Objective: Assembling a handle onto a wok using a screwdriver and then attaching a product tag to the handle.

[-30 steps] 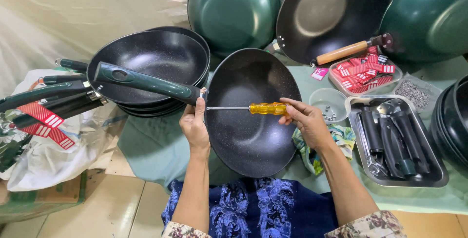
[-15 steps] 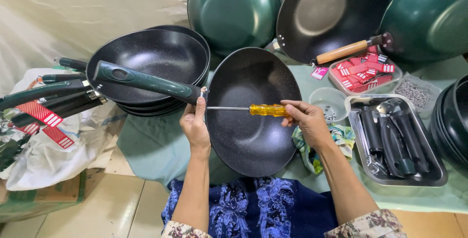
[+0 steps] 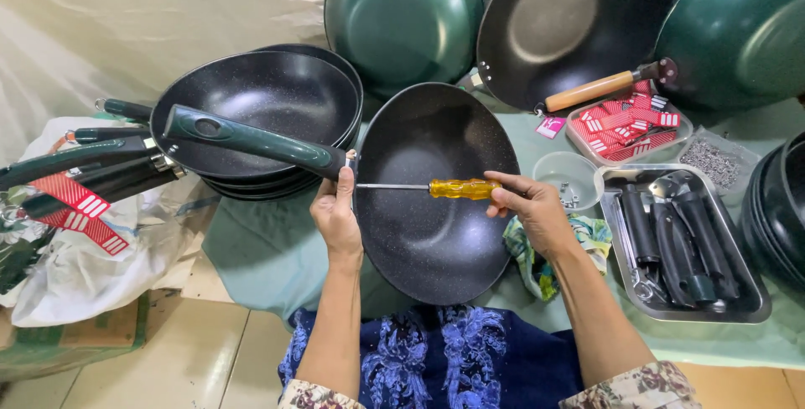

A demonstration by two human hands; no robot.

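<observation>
A black speckled wok (image 3: 436,199) rests tilted in front of me, its inside facing up. My left hand (image 3: 335,216) grips its left rim where a dark green handle (image 3: 251,141) joins it. My right hand (image 3: 532,208) holds a screwdriver with a yellow handle (image 3: 461,188). The thin metal shaft runs left across the wok's inside, and its tip touches the handle joint next to my left thumb.
A stack of black pans (image 3: 260,107) lies at the left, more woks (image 3: 570,23) lean at the back. A metal tray of dark handles (image 3: 738,308), a tray of red tags (image 3: 629,124), a small clear cup (image 3: 566,176) and a bag of screws (image 3: 713,162) sit right.
My right hand has shifted slightly on the screwdriver handle; the wok and my left hand stay where they were.
</observation>
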